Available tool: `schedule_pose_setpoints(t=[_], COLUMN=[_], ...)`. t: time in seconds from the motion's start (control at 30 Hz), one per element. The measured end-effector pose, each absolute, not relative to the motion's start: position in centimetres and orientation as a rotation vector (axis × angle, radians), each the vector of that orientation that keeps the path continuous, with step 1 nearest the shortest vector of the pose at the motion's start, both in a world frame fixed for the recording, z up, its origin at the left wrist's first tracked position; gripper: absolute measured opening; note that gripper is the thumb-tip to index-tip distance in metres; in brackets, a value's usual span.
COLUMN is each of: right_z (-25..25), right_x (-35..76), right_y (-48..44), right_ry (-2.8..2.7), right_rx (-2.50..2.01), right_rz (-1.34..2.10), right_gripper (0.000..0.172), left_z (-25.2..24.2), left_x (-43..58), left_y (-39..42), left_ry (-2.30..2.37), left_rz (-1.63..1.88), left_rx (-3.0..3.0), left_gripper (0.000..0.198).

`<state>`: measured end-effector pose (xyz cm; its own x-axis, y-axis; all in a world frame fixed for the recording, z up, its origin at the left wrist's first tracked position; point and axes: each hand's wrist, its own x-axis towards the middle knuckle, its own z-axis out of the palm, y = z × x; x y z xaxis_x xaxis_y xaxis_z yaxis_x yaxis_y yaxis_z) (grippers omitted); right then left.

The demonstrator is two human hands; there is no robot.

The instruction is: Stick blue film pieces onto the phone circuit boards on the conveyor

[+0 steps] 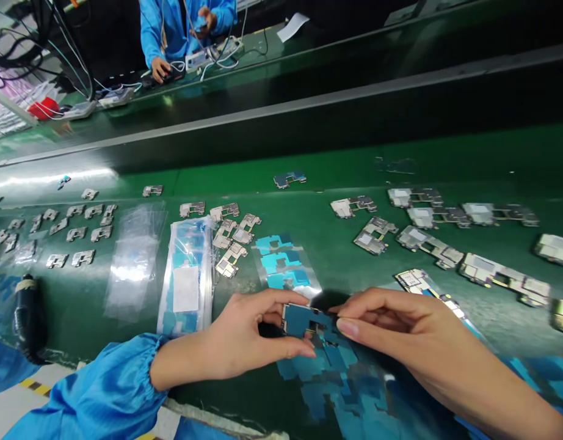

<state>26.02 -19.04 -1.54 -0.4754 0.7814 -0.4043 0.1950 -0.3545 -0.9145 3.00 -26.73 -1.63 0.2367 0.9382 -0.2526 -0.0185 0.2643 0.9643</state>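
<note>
Low in the middle of the frame, both hands hold one small blue board [304, 318] just above the green table [331, 244]. The left hand [245, 336] comes in from the lower left in a blue sleeve [102, 391], its thumb and fingers clamped on the board's left end. The right hand [400, 342] reaches in from the lower right, its thumb and forefinger pinched on the board's right edge and the other fingers curled close together.

Under the hands lies a clear sheet of blue stickers [336, 379]. A second sticker sheet [281, 263] lies just above them, and left of it are a wrapped packet [187, 275] and an empty clear bag [135, 256]. Grey boards [428, 244] are spread over the right half of the table, and small metal parts [75, 232] sit in rows at the left. A black cylinder [27, 311] lies at the left edge. At the top, another person in blue [181, 30] works at a far bench among white cables.
</note>
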Motion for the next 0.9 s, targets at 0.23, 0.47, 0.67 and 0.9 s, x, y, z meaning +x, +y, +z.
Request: schedule_pose_setpoints(t=[0.23,0.47,0.67,0.9], right_z=[-1.06,-1.02,-1.14,-1.34], right_x=[25.56,25.62,26.02,25.40], right_y=[-18.88,-18.75,-19.12,-19.51], right_ry=[-1.535,-1.544,-1.557,-1.462], right_rx=[-1.323,-1.302,-1.344,-1.362], right_rz=[1.822,1.837,1.868,1.846], right_gripper=[0.029,0.027,0.024,0.029], left_z=[-1.20,-1.66,-1.54,-1.67], left_x=[3.23,3.17,3.26,3.29], left_y=[-26.87,-26.95,-26.96,-26.93], left_ry=[1.125,1.114,1.170,1.174], left_rz=[0.874,0.895,0.850,0.864], left_rx=[1.071,1.077,1.093,1.110], left_gripper=[0.056,0.055,0.055,0.056])
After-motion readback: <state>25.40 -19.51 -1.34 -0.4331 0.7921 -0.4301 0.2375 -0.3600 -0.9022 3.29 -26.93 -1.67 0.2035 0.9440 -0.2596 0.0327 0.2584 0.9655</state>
